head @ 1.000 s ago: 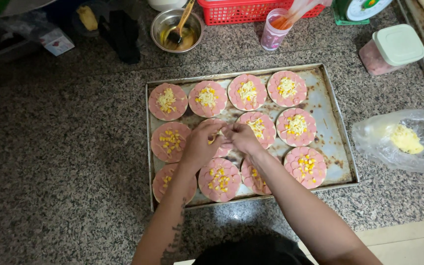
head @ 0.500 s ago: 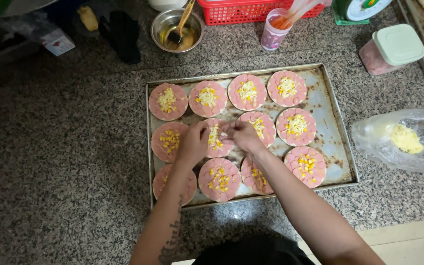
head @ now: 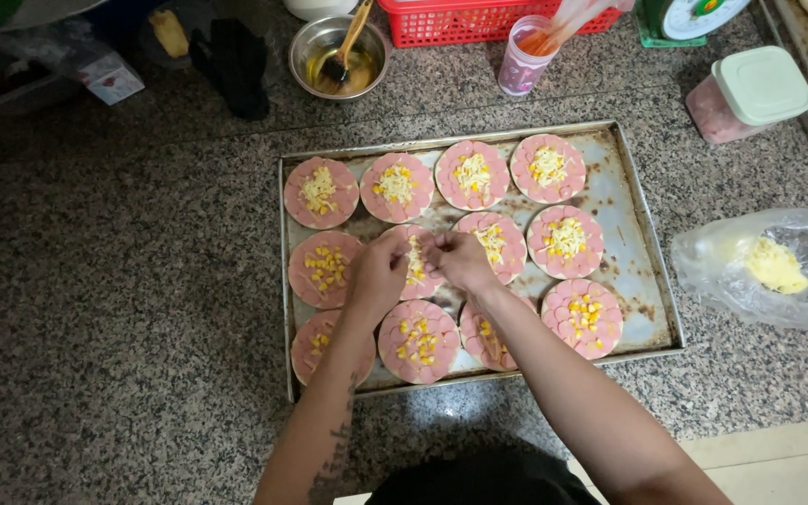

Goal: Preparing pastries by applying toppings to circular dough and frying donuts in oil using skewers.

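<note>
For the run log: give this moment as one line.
left hand and right hand: over middle round, sprinkling shreds | baking tray: on granite counter

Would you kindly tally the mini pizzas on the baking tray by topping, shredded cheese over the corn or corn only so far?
Mini pizzas on the baking tray, by topping:
Cheese over the middle: 7, counting the one under the left hand and right hand
Corn only: 5
Total: 12
</note>
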